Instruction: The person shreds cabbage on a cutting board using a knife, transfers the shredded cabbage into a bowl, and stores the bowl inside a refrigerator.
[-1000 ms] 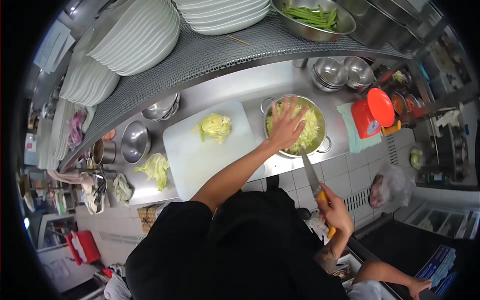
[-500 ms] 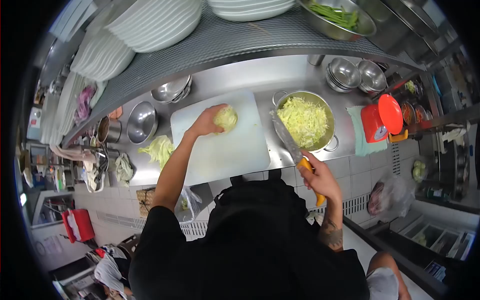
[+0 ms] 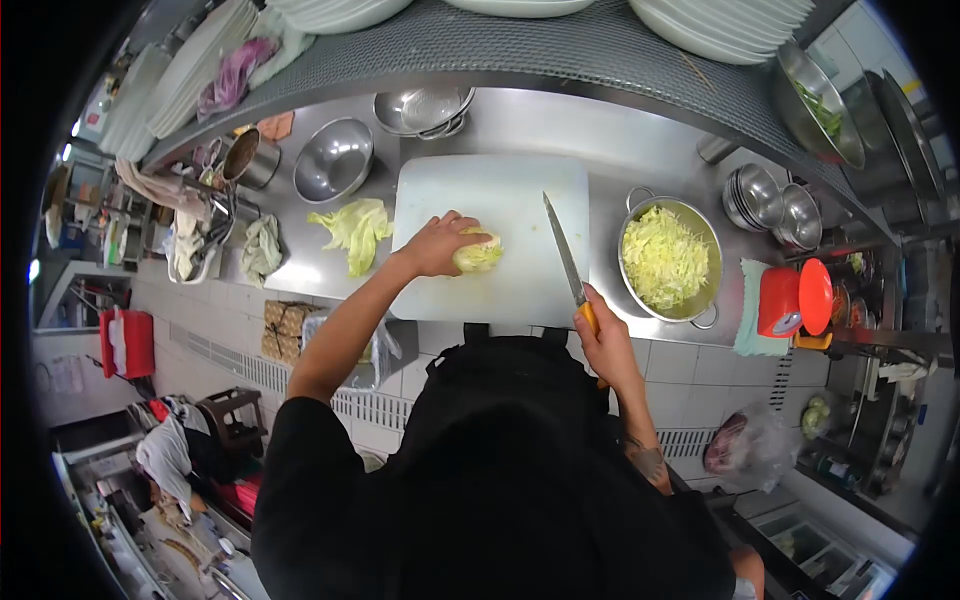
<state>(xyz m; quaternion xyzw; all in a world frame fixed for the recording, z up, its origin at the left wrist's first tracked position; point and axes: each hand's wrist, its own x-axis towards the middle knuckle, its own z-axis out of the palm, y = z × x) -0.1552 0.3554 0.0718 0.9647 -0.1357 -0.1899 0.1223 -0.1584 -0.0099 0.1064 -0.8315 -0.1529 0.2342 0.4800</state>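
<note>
In the head view, I see the white cutting board (image 3: 440,185) on the steel counter, right in front of the person in black. A pale piece of cabbage (image 3: 480,256) lies left of the board's middle, and the left hand (image 3: 440,246) is bent round its left side, fingers curled over it. The right hand (image 3: 606,345), by the board's near right corner, is wrapped firmly round the orange handle of a long knife (image 3: 566,250); its blade slants over the board's right part, well apart from the cabbage, though I can't tell whether it touches the surface. Just right of the board sits a two-handled pot (image 3: 706,226) heaped with shredded cabbage (image 3: 662,258). A loose leaf (image 3: 357,232) rests just left of the board, with a steel bowl (image 3: 335,160) behind that leaf.
</note>
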